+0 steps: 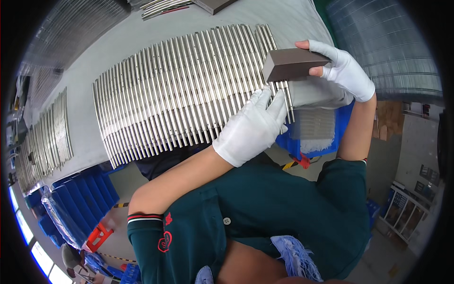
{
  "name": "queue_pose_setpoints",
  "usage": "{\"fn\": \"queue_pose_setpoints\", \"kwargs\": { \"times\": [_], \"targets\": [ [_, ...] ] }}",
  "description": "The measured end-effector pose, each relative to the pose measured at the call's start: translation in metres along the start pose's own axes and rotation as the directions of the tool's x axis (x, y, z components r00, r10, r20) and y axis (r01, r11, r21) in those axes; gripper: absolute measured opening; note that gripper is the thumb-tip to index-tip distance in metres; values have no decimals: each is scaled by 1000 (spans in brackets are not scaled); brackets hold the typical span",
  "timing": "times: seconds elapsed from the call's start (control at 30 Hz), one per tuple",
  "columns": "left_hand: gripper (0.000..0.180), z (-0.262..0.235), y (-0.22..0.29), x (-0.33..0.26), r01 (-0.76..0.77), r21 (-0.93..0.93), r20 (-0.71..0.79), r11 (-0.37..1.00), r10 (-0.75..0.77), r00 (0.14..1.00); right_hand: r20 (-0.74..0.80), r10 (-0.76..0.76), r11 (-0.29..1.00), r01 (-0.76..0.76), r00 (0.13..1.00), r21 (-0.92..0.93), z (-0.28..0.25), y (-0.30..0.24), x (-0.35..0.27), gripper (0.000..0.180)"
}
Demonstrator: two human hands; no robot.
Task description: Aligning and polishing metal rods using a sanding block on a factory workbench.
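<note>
Standing beside this person, I see both hands in white gloves working at the near right end of a long row of metal rods [189,90]. The rods lie side by side on a grey counter [80,137], packed so closely that they touch, each pointing away from the person, and together they form a wide shiny band curving across the surface. The right hand [343,71] holds a brown block [293,64] lifted just above the last rods at the right end of the row; its fingers [326,49] close round the far end of the block, thumb on top and the others beneath, so the grip is firm and narrow. The left hand [253,128] lies flat on the near ends of the rods just below the block, fingers [265,102] stretched out and slightly spread, pressing down and gripping nothing. A second, smaller batch of rods [49,137] sits well apart at the left of the counter, and more rods [163,7] lie at the far edge. Blue bins [80,199] stand under the counter at the left, and another blue bin [312,137] shows below the right hand, near the person's forearm. The person wears a dark green shirt [265,213] with a striped cuff.
</note>
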State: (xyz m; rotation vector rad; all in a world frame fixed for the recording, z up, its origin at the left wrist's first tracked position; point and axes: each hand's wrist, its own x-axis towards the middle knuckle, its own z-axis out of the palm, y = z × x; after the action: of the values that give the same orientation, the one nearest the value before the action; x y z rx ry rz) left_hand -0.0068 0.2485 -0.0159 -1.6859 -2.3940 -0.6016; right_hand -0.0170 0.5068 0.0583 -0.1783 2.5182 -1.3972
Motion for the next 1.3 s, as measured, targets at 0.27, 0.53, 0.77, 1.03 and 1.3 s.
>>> {"fn": "queue_pose_setpoints", "kwargs": {
  "times": [0.27,0.53,0.77,1.03,1.3],
  "targets": [
    [57,6,-1,-5,10,25,-45,1000,-8,999,33,97,992,-99,995,76,5,-9,4,51],
    [58,2,-1,-4,4,34,-8,999,-4,1000,29,44,997,-42,999,-60,7,-7,0,53],
    [57,3,-2,-3,-8,5,5,1000,7,1000,-237,5,999,-16,972,-45,-16,-3,-40,57],
    [57,3,-2,-3,-3,-14,11,1000,3,1000,-89,-110,985,97,990,-140,31,-6,-12,49],
    [55,4,-1,-1,-22,11,-27,1000,22,999,-90,-107,993,102,990,-59,25,-4,-14,49]
  ]
}}
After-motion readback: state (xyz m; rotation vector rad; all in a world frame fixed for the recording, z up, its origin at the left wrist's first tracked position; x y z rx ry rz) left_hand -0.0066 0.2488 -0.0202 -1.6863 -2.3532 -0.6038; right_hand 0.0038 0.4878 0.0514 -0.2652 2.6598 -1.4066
